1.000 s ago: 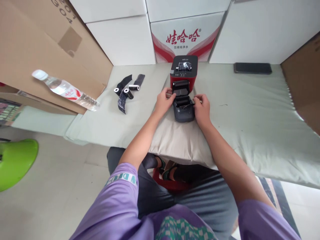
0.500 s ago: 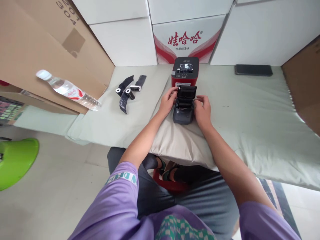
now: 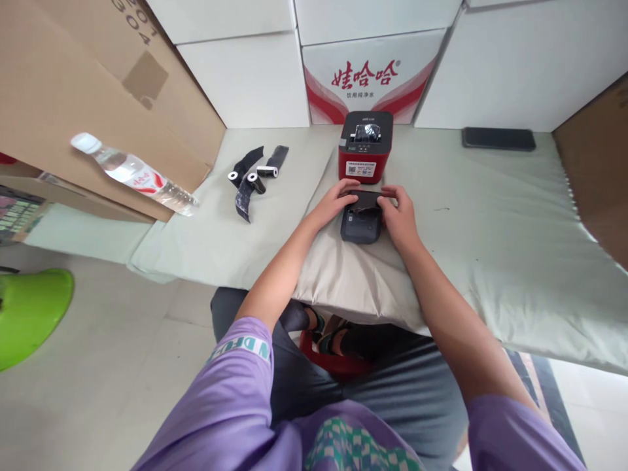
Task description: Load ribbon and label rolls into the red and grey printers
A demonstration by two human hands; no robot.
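— Counted on the bed [image 3: 490,216]?
— Two printers: one grey [image 3: 362,226], one red [image 3: 366,145] just behind. Three black rolls [image 3: 252,176], one bottle [image 3: 132,175], one phone [image 3: 498,138].
— Hands?
— Left [image 3: 336,199] and right [image 3: 400,210], fingers [image 3: 390,191] pressed flat on the grey lid [image 3: 366,198].
— Changed?
— Lid upright half a second ago — now folded down.

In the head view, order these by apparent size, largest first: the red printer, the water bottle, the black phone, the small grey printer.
1. water bottle
2. red printer
3. black phone; it lies far back, so unsure
4. small grey printer, partly covered by hands
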